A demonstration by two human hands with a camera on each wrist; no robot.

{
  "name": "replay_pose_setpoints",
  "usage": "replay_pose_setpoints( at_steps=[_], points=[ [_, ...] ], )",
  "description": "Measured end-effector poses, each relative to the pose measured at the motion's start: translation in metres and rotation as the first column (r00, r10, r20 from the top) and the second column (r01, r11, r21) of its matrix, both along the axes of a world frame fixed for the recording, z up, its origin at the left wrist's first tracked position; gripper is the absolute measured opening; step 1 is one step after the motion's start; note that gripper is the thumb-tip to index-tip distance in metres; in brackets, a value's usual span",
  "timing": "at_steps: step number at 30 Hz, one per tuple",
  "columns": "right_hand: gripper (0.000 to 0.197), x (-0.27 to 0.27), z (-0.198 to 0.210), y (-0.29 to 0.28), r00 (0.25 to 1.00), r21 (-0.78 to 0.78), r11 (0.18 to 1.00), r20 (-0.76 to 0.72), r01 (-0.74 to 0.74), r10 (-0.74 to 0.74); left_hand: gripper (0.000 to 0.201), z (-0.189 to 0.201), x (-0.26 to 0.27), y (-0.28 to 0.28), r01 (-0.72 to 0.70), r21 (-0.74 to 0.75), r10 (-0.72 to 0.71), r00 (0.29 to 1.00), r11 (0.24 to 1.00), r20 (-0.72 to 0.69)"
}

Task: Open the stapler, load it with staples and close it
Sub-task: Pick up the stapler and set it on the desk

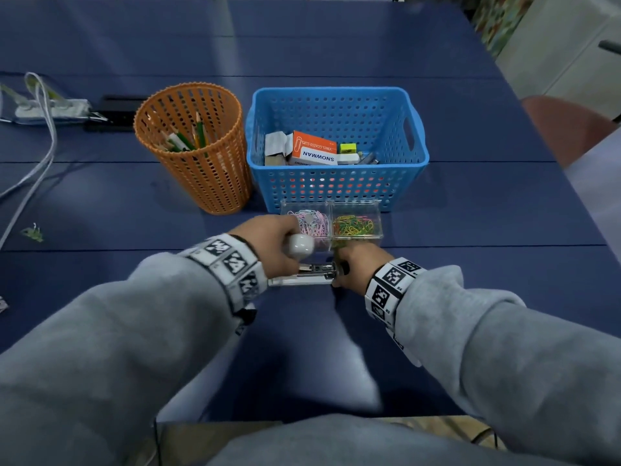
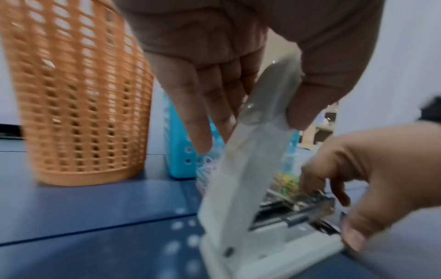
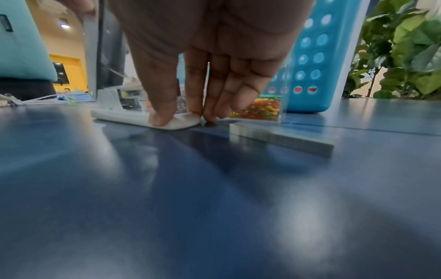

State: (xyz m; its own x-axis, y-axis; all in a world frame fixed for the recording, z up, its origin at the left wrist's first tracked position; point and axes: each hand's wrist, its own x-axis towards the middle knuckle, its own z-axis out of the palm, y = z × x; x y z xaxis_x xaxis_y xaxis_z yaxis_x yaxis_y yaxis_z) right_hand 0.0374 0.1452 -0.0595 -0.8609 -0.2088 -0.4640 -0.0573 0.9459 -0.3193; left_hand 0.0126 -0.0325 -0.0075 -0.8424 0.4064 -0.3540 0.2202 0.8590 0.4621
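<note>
A white stapler (image 1: 295, 280) lies on the blue table just in front of me, its lid (image 2: 243, 179) swung up nearly upright and the metal magazine (image 2: 293, 209) bared. My left hand (image 1: 279, 243) pinches the lid's rounded top between thumb (image 2: 303, 113) and fingers. My right hand (image 1: 353, 267) holds the front end of the base, with the thumb (image 3: 164, 117) pressed on its near edge and the fingers on the far side. A grey strip of staples (image 3: 281, 139) lies loose on the table just right of that hand; the head view hides it.
Right behind the stapler stands a clear two-part box of paper clips (image 1: 356, 223). Behind that is a blue perforated basket (image 1: 416, 163) with small boxes. An orange mesh pencil cup (image 1: 198, 146) stands to its left. White cables (image 1: 40, 146) run along the far left.
</note>
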Motion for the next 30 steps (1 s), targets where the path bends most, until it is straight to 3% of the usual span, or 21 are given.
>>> replay_pose_setpoints(
  at_steps=[3, 10, 18, 21, 23, 27, 30],
  points=[
    [0.034, 0.001, 0.002, 0.000, 1.000, 0.002, 1.000, 0.001, -0.002, 0.002, 0.025, 0.012, 0.003, -0.035, -0.074, 0.071, 0.076, 0.997, 0.995, -0.029],
    [0.029, 0.000, 0.000, -0.003, 1.000, 0.036, 0.999, 0.016, -0.006, 0.005, 0.020, -0.013, 0.005, -0.099, -0.215, -0.092, 0.212, 0.976, 0.972, -0.042],
    [0.028, -0.003, -0.003, -0.002, 1.000, 0.034, 0.999, 0.004, -0.007, 0.007, 0.022, -0.045, -0.003, -0.086, -0.104, -0.370, 0.137, 0.989, 0.923, 0.062],
    [0.030, -0.003, -0.004, -0.001, 1.000, 0.037, 0.999, -0.004, -0.009, 0.009, 0.054, -0.051, -0.001, -0.066, -0.030, -0.322, 0.056, 0.996, 0.946, 0.073],
    [0.032, -0.002, -0.005, 0.000, 1.000, 0.037, 0.999, -0.015, -0.009, 0.010, 0.062, -0.052, 0.002, -0.050, 0.006, -0.221, 0.012, 0.997, 0.975, 0.081],
    [0.035, 0.003, 0.000, 0.007, 0.999, 0.017, 0.999, -0.019, -0.049, 0.049, 0.050, -0.055, 0.006, -0.027, 0.033, -0.096, -0.021, 0.993, 0.995, 0.114],
    [0.042, 0.007, 0.008, 0.028, 0.999, -0.021, 1.000, -0.031, 0.013, -0.013, 0.040, -0.060, 0.006, -0.025, 0.024, -0.080, -0.015, 0.994, 0.997, 0.111]
  ],
)
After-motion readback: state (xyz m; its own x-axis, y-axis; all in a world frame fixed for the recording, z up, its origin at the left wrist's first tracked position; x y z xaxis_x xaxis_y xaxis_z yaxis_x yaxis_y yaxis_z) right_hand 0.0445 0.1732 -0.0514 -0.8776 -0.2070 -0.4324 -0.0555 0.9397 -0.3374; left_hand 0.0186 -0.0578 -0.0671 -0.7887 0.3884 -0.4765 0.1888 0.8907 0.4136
